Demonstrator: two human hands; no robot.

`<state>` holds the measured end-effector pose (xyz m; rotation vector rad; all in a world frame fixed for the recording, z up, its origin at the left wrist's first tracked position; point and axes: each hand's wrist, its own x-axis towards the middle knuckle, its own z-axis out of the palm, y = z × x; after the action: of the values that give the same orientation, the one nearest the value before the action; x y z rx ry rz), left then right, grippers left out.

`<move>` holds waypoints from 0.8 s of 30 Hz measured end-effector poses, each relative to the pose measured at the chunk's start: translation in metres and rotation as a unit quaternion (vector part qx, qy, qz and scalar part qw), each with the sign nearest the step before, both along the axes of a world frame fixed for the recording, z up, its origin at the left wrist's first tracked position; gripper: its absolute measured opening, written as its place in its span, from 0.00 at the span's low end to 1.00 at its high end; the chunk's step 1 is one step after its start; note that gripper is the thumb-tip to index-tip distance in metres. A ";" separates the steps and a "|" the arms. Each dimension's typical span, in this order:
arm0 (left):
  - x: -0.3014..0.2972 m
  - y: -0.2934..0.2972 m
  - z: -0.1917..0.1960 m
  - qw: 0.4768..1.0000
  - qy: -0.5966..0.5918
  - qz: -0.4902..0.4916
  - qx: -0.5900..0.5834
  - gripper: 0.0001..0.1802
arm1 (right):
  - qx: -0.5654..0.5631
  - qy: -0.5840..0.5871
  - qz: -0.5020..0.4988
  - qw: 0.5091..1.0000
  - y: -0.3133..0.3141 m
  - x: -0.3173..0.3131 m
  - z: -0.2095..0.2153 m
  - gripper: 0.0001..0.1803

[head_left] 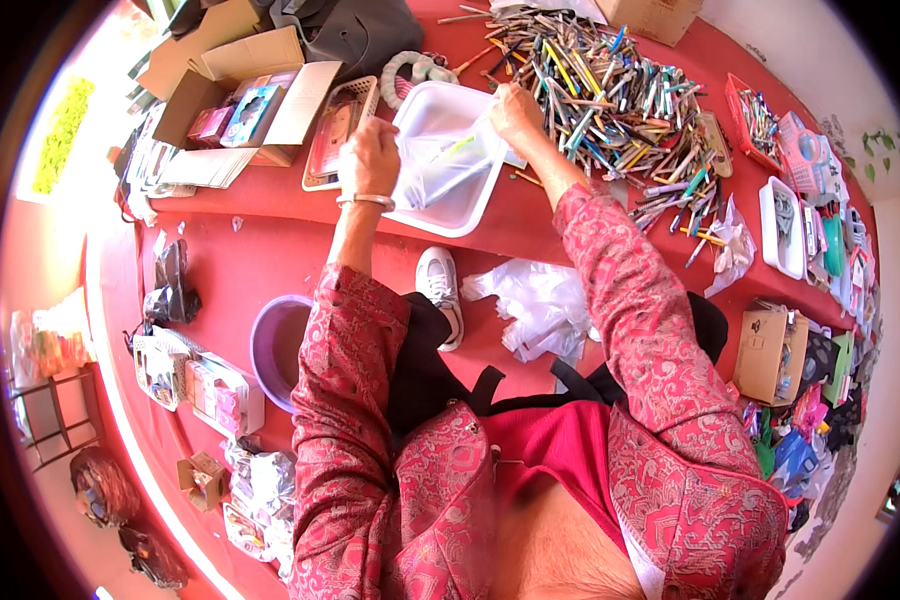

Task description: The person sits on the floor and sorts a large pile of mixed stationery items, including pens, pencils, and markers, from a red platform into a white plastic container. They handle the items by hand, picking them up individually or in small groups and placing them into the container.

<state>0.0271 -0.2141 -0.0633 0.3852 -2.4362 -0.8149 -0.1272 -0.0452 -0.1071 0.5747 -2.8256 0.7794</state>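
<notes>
Across the white plastic tray [444, 222] lies a clear plastic bag [440, 170], partly sagging into it. A yellow-green strip and a greyish long shape show in or under the bag; what they are I cannot make out. My left hand [370, 160] is closed at the tray's left side, fingers curled at the bag's edge. My right hand [516, 112] is closed over the far right corner, pinching the bag's upper part. Beside my right hand spreads a large heap of pens and pencils [610, 110].
Left of the tray stand a small basket [338, 130] and an open cardboard box [240, 120] with packages. A red basket of pens [755, 125] and a white tray [782, 228] sit right. Below are crumpled plastic bags [530, 305] and a purple bucket [275, 350].
</notes>
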 end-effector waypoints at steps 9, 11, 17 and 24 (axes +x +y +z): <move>0.004 -0.015 0.007 0.967 0.078 0.196 0.146 0.10 | 0.060 -0.004 0.056 0.997 -0.006 0.003 0.060 0.10; 0.000 -0.041 -0.017 0.871 0.107 0.077 0.474 0.15 | 0.091 -0.005 0.072 0.993 -0.016 -0.003 0.062 0.12; 0.010 -0.034 -0.006 0.653 -0.096 -0.116 0.742 0.16 | -0.050 -0.046 0.127 0.990 -0.018 -0.023 0.035 0.12; 0.021 -0.014 0.003 0.796 -0.182 -0.063 0.574 0.27 | -0.215 -0.037 0.034 0.975 -0.033 -0.034 -0.026 0.08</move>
<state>0.0481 -0.2278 -0.0604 0.8646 -1.9593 -2.4366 -0.1610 -0.0787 -0.1330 0.5798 -2.5828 1.4013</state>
